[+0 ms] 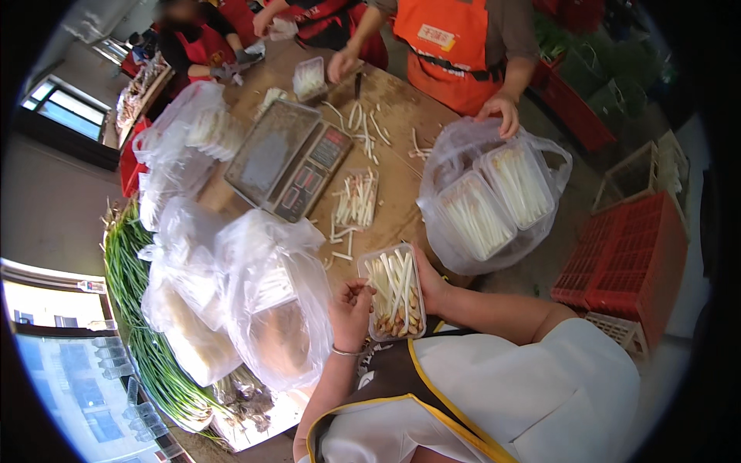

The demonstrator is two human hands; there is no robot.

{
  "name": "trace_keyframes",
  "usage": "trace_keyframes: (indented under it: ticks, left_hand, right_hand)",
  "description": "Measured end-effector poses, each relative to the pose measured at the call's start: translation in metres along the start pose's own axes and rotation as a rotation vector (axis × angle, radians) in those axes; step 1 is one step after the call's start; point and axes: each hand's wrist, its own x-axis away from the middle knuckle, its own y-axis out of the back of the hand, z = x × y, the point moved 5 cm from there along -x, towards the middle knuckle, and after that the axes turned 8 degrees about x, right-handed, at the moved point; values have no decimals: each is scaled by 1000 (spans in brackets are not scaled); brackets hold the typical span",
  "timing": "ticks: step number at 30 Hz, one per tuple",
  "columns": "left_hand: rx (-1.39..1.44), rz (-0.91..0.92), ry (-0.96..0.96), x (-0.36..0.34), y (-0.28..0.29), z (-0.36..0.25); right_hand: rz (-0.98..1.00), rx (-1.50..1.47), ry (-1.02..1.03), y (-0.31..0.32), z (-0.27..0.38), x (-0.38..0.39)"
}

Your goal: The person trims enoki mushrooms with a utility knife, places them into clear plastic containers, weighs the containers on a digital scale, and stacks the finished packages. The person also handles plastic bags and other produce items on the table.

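A brown table (397, 208) fills the middle of the room, with another table (157, 86) beyond it at upper left. Daylight shows in an upper window (69, 109) and a lower window (50, 301), a greyish wall (58, 197) between. Red crates (629, 262) stand on the dark floor (575, 189) at right.

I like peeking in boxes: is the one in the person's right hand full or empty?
Not empty: white stalks lie across the clear box. Whether it's completely full, I can't tell.
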Motion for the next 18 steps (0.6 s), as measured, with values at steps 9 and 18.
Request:
trace_keyframes:
  ticks: [9, 18]
  left_hand:
    - [-83, -58, 63, -34, 36, 35]
    - [180, -210, 218, -17, 78, 83]
  right_hand:
    - [-99, 201, 12, 52, -8, -64]
    - [-95, 544, 11, 51, -47, -82]
